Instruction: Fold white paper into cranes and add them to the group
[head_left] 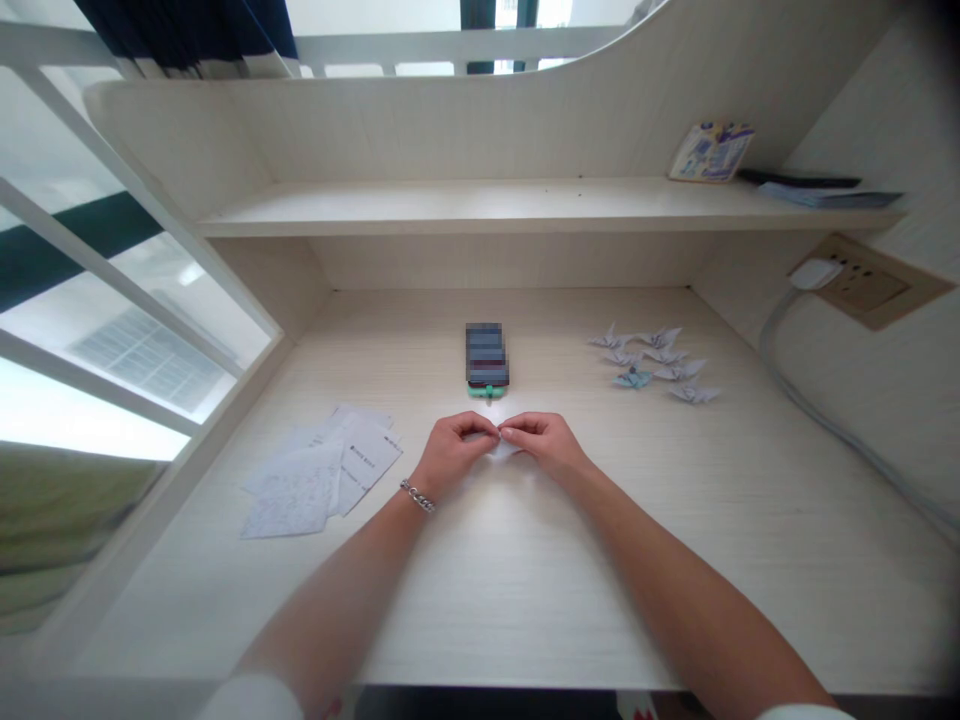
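Both hands meet over the middle of the desk, their fingertips pinching a small piece of white folded paper (504, 449). My left hand (459, 447), with a chain bracelet (417, 495) at the wrist, grips it from the left. My right hand (549, 442) grips it from the right. The fingers cover much of the paper, so its folded shape cannot be made out. Just beyond the hands lies a phone (487, 355) with a green edge at its near end. Farther right sit several folded paper cranes (679, 369), mostly white, one of them blue (634, 378).
Loose printed and written sheets (300, 485) overlap on the left of the desk (480, 600). A shelf (450, 205) crosses the back, carrying a small patterned packet (711, 152) and flat dark and pale items. On the right wall, a white plug (815, 273) and grey cable (832, 435) hang from a socket.
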